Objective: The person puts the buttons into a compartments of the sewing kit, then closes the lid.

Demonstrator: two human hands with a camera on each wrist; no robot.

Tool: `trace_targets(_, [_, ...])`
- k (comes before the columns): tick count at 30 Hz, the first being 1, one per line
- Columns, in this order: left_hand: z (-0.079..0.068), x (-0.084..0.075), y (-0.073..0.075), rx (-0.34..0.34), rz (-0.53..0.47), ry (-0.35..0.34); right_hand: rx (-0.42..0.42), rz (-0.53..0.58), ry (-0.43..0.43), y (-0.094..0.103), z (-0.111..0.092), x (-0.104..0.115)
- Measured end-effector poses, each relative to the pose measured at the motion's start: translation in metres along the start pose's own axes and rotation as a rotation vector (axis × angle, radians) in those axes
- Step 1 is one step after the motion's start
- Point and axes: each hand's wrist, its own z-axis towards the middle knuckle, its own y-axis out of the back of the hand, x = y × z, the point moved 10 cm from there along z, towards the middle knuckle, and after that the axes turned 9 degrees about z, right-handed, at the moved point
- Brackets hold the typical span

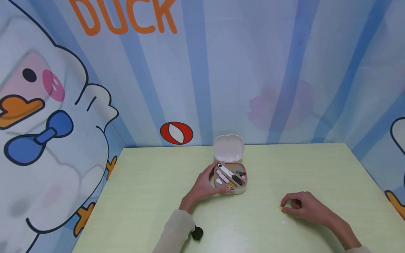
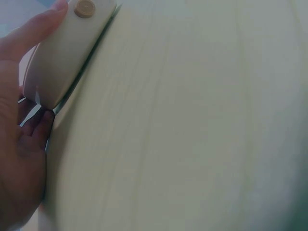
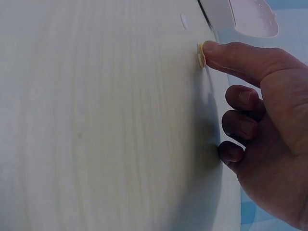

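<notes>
While the left hand [image 1: 204, 184] grips the open sewing kit [image 1: 241, 190] from about 8 o'clock, the right hand [image 1: 305, 207] pinches a tiny yellow piece [image 1: 280, 207], maybe a button, off at the kit's 4 o'clock. I'd guess it's featherlight, stiff, kinda slick, so take it by the edges. Same for the pale disc [image 1: 283, 221] toward 6 o'clock from it. Kit looks like rigid plastic; hold the outer walls.
</notes>
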Motion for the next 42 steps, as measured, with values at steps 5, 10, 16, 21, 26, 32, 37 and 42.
trace_targets(5, [0.0, -0.001, 0.0, 0.002, -0.001, -0.001, -0.019, -0.008, 0.01, -0.001, 0.0, -0.001])
trace_targets(10, [-0.001, 0.0, 0.0, 0.005, 0.016, 0.021, -0.014, -0.006, 0.018, -0.003, 0.002, -0.001])
trace_targets(16, [-0.002, 0.0, 0.0, 0.01, 0.019, 0.04, -0.003, 0.005, 0.012, -0.005, 0.004, -0.002])
trace_targets(21, [-0.003, 0.0, 0.0, 0.006, 0.02, 0.047, 0.0, 0.016, 0.012, -0.006, 0.006, -0.001])
trace_targets(26, [-0.002, 0.001, 0.001, 0.006, 0.02, 0.043, 0.01, 0.013, 0.034, -0.008, 0.009, 0.006])
trace_targets(32, [-0.002, 0.002, 0.0, 0.005, 0.019, 0.041, 0.018, -0.007, 0.038, -0.01, 0.016, 0.01])
trace_targets(37, [-0.001, 0.0, 0.0, 0.006, 0.012, 0.025, 0.041, -0.008, 0.05, -0.014, 0.026, 0.012])
trace_targets(42, [-0.002, 0.0, 0.001, 0.008, 0.012, 0.025, 0.066, -0.014, 0.052, -0.021, 0.041, 0.015])
